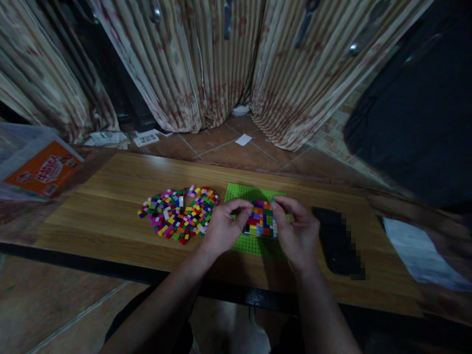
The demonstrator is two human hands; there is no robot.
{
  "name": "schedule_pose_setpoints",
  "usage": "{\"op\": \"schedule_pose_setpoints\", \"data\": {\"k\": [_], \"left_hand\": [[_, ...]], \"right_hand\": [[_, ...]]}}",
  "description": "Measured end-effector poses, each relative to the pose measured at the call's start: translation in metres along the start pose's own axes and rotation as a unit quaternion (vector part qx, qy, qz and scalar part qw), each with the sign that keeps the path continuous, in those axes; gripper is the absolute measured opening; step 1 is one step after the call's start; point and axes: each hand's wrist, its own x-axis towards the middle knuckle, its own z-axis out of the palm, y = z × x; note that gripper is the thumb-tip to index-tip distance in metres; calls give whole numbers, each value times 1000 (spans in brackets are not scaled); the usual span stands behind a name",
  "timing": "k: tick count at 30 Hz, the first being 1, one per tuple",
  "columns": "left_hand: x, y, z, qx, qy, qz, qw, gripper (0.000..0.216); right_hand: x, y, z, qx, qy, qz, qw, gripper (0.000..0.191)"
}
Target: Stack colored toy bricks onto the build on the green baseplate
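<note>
A bright green baseplate (pixel 241 192) lies on the wooden table (pixel 110 196), with a patch of small coloured bricks (pixel 261 220) built on it. My left hand (pixel 223 227) rests at the patch's left edge, its fingers curled in a pinch. My right hand (pixel 297 231) sits at the patch's right edge, fingers bent and pressed down on the bricks. What either pinch holds is too small to make out. A loose heap of coloured bricks (pixel 179 214) lies just left of my left hand.
A dark flat object (pixel 337 241), partly pixelated, lies right of my right hand. An orange packet (pixel 42 169) sits at the far left, a white sheet (pixel 416 250) at the far right. Striped curtains (pixel 206 59) hang behind, over a tiled floor.
</note>
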Motion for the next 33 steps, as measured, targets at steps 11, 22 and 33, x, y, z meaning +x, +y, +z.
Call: {"op": "schedule_pose_setpoints", "data": {"k": [11,22,33], "left_hand": [[2,-1,0,0,30,-9,1000,9],[2,-2,0,-2,28,-10,1000,9],[2,-4,0,-1,21,-9,1000,9]], "right_hand": [[8,22,-8,131,-9,189,973,20],[5,28,-6,84,-59,224,969,22],[4,18,6,165,17,303,939,21]]}}
